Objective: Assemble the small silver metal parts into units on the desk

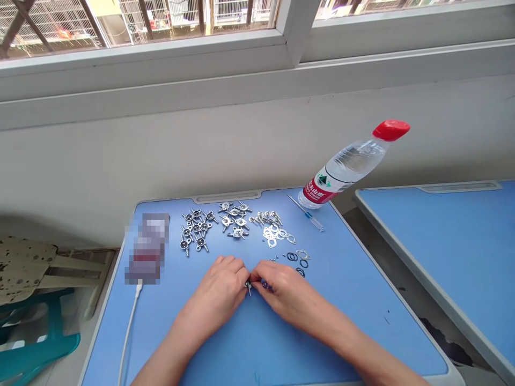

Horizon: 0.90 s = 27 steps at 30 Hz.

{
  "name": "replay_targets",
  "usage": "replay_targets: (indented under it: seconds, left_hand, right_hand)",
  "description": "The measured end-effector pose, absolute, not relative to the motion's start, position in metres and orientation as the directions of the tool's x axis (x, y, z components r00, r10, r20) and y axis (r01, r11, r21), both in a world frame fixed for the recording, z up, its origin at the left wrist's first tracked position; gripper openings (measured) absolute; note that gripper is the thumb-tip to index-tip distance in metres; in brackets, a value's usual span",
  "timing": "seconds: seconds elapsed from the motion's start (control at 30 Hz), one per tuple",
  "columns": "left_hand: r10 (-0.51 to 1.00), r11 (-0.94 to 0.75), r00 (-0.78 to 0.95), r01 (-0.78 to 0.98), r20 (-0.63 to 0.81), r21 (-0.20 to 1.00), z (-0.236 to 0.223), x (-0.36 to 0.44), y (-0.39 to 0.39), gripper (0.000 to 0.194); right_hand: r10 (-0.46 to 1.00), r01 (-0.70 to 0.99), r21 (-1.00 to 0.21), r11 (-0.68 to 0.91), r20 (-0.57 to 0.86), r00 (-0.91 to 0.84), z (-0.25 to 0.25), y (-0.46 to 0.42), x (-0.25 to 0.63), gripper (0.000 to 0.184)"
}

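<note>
My left hand (226, 284) is closed, with a small metal part (248, 286) between its fingertips. A thin pin or stem of that part sticks out toward me; the rest is hidden by the fingers. Against the same part, my right hand (282, 287) pinches with thumb and forefinger. Whether it grips something small of its own is hidden. Just beyond the right hand lie black rubber rings (292, 257), a few tiny pieces and a flat metal gasket (303, 254). Farther off is a pile of flat metal plates (274, 234) with holes.
Metal fittings with round dark centres (196, 228) and other flanged fittings (237, 222) lie in groups at the back, near small metal pieces (266, 217). A thin screwdriver-like tool (308, 214) and a red-capped water bottle (341, 169) stand right. A blurred phone-like object (148, 249) with white cable (129, 327) is left.
</note>
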<state>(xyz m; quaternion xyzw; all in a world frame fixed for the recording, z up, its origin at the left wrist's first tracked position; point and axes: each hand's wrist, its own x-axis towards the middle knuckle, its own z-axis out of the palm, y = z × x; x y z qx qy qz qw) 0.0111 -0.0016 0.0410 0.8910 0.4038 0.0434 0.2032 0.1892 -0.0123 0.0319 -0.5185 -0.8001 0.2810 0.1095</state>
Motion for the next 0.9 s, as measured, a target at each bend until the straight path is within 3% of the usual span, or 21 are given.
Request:
replay_targets:
  seconds: [0.17,0.4,0.9]
  left_hand:
    - [0.747,-0.57,0.658,0.705,-0.09,0.423,0.04,0.012,0.0,0.014]
    - [0.743,-0.586,0.665,0.703,-0.08,0.403,0.038,0.01,0.0,0.011]
    - [0.741,-0.586,0.668,0.694,-0.07,0.418,0.037,0.009,0.001,0.012]
  right_hand:
    - [0.894,0.791,-0.536,0.297,-0.135,-0.427,0.032,-0.011,0.189,0.019]
    - [0.904,0.758,-0.631,0.166,-0.21,-0.372,0.033,-0.005,0.19,0.017]
    - [0.903,0.733,-0.68,0.03,-0.297,-0.312,0.035,0.001,0.19,0.015]
